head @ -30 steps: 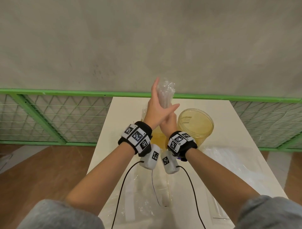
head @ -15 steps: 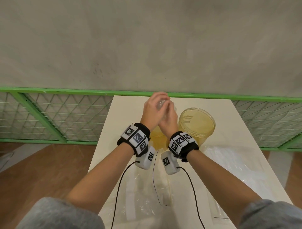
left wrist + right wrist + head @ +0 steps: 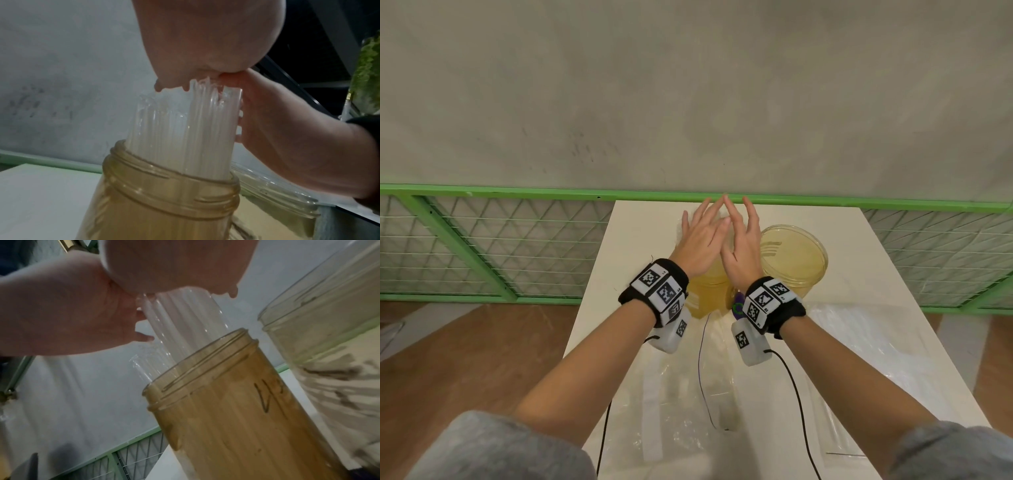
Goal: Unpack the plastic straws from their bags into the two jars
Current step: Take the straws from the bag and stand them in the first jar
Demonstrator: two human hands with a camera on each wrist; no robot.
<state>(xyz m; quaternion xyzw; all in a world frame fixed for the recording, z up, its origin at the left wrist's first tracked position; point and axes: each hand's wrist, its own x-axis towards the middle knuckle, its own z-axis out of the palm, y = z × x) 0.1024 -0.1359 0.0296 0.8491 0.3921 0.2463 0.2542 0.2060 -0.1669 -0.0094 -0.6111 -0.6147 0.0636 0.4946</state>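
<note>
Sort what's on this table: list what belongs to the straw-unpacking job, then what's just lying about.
Job:
- clear straws, standing in the narrow jar
- wide jar, no straws visible in it
- plastic bags flat on the table
- left hand and right hand, fingers straight, over the straw tops

Lying about:
- green mesh fence
- wrist-camera cables

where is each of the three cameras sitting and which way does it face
Head: on the head, looking forward and down at the table; shows both forearms, left hand and right hand.
Left wrist: low, left of the amber jar, looking up at the straws; shows both palms.
Right wrist: low on the other side, looking up past the amber jar at the second jar; shows both palms.
Shared: both wrist views show the same straws between both hands.
</note>
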